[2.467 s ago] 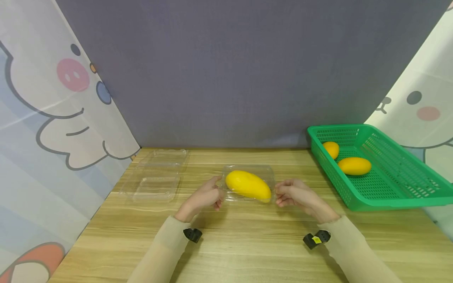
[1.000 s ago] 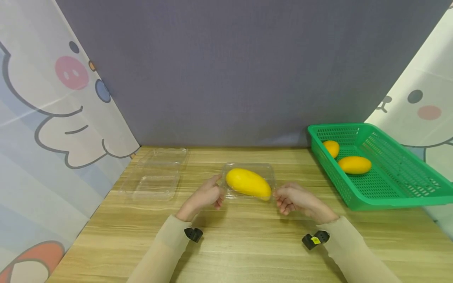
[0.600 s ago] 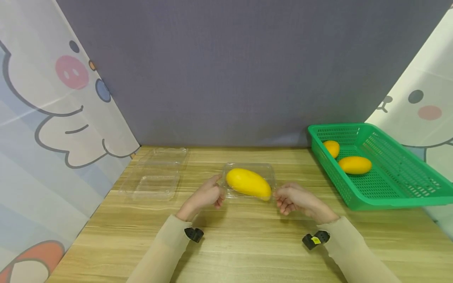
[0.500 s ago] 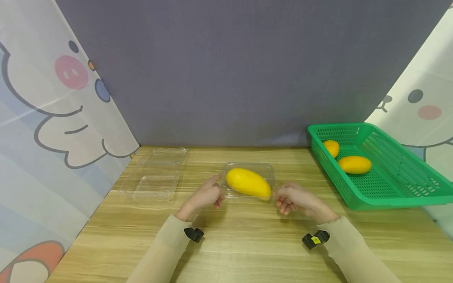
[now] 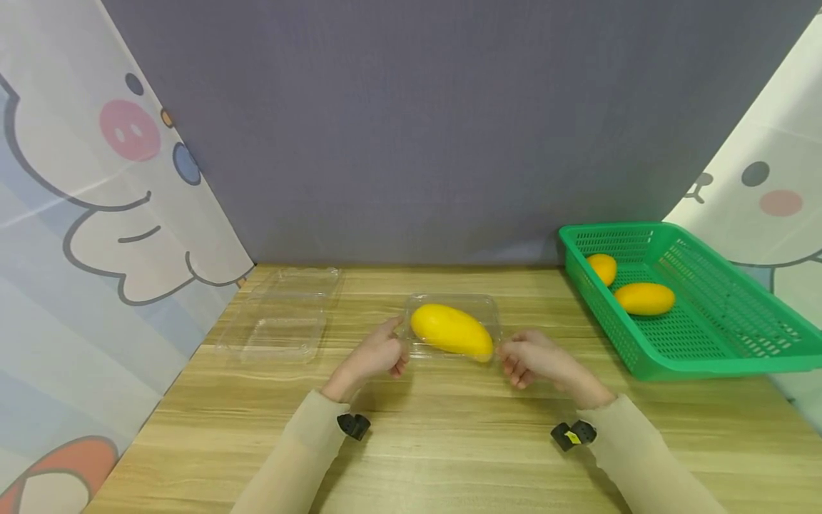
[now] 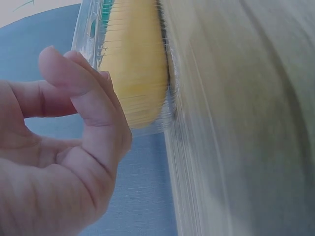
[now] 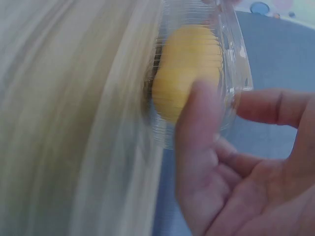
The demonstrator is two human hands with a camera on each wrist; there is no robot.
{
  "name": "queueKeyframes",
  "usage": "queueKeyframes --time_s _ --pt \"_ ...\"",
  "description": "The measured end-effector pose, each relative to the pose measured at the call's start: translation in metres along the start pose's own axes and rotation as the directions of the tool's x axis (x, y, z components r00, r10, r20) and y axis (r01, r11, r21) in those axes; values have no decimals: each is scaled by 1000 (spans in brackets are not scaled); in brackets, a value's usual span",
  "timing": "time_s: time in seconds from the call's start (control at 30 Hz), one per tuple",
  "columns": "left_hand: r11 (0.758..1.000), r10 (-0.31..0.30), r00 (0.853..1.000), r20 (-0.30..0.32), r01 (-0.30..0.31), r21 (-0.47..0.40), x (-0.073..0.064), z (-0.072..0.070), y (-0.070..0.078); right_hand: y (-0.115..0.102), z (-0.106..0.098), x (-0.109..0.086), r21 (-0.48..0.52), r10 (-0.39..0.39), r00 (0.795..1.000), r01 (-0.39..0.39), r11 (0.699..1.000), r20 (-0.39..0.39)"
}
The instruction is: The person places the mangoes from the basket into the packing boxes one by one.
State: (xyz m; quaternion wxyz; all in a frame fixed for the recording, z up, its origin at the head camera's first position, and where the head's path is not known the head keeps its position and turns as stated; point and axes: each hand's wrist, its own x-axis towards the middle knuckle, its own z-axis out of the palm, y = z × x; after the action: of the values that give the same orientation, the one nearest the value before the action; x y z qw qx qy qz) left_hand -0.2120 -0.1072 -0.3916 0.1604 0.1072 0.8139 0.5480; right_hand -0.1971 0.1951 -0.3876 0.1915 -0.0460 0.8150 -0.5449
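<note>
At centre: one yellow fruit (image 5: 452, 332), inside a clear box (image 5: 480, 308), long axis slanting from far left to near right. Left hand (image 5: 374, 357) at the box's left end, right hand (image 5: 539, 359) at its right, neither plainly nearer; fingers mostly bent, any pinch on the rim impossible to tell. Farther right: green basket (image 5: 726, 368).

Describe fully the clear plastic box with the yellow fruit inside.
The clear rectangular plastic box is glossy, with finely ribbed sides. It lies crosswise on the light wooden table, one smooth, elongated yellow fruit aslant inside. The left hand is at its left end, the right hand at its right; whether they grip, or its lid is fastened, is unclear.
</note>
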Motion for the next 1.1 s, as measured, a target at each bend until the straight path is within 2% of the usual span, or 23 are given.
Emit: queueKeyframes --time_s 0.1,0.17,0.27,0.37,0.53,0.67,0.8,0.97,1.1 --pt "1000 3 1000 3 -3 0 0 1 -1 -7 5 -3 -192 -59 990 33 981 -129" --pt "1000 6 1000 3 -6 -3 1 1 -1 -11 8 -4 -332 -120 970 44 942 -210" --pt "1000 1 1000 -1 -1 -6 2 2 -1 -16 12 -6 -506 -230 936 68 860 -267" --pt "1000 -3 1000 -6 3 -11 2 2 -1 -19 18 -5 -594 -321 909 108 797 -266" --pt "1000 4 1000 -3 -4 -15 2 2 -1 -23 30 -2 -714 -454 867 184 676 -206" --pt "1000 18 1000 4 -18 -10 2 3 -2 -25 39 1 -779 -490 861 212 591 -138" --pt "1000 20 1000 5 -20 1 3 4 -3 -30 47 4 -807 -485 869 213 551 -102" --pt "1000 24 999 23 -24 -2 3 6 -1 -33 57 9 -830 -472 878 201 521 -83" --pt "999 35 999 42 -35 3 2 7 0 -32 61 12 -837 -452 887 174 519 -97"
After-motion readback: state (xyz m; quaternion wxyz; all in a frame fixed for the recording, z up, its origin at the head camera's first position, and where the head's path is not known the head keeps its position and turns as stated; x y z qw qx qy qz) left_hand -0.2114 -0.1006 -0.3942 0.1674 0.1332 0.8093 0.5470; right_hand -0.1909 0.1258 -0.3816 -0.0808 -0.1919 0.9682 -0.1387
